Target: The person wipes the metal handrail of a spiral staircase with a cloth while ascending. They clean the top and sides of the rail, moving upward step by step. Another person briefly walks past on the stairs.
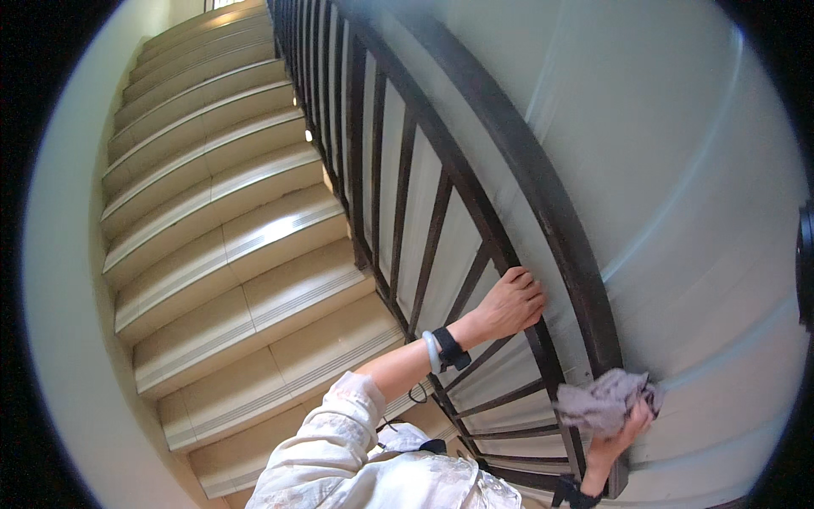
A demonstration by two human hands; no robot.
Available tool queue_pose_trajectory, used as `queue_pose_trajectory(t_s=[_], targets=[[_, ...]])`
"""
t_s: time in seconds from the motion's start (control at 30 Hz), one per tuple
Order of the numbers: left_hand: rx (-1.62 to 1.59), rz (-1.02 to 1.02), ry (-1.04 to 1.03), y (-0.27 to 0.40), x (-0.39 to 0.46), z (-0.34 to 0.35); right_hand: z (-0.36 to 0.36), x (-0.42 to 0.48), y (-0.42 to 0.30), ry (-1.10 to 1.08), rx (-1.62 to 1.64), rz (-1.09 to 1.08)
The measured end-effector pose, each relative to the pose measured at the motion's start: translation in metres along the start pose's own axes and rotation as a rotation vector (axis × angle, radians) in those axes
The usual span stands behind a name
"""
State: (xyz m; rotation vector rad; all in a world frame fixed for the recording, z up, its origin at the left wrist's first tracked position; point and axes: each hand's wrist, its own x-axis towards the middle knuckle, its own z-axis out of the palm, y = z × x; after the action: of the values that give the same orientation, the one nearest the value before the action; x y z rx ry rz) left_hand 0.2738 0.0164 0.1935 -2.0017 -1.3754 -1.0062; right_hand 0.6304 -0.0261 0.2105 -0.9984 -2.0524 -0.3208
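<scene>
My left hand (510, 297) is wrapped around the dark lower rail (467, 191) of the stair railing, with a pale bangle and a black strap at its wrist. Lower right, my right hand (620, 432) grips a crumpled greyish-purple cloth (601, 401). The cloth lies over the dark upper handrail (553, 216), near its bottom end, and hides that stretch of it. Slim dark balusters (429, 248) run between the lower rail and the bottom bar beside the steps.
Beige tiled stairs (254, 280) with grooved nosings climb away to the upper left. A pale wall (70, 267) bounds them on the left. Behind the railing stands another light wall (687, 191). Part of a black object (806, 264) shows at the right rim.
</scene>
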Motion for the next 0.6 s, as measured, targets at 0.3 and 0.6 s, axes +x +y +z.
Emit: queue_pose_trajectory(t_s=[0.3, 0.6], targets=[[-0.090, -0.043, 0.120, 0.005, 0.007, 0.012, 0.014, -0.001, -0.051, 0.161, 0.105, 0.192], [-0.990, -0.623, 0.641, -0.011, -0.057, 0.004, 0.103, 0.193, -0.192, 0.199, 0.277, -0.210]])
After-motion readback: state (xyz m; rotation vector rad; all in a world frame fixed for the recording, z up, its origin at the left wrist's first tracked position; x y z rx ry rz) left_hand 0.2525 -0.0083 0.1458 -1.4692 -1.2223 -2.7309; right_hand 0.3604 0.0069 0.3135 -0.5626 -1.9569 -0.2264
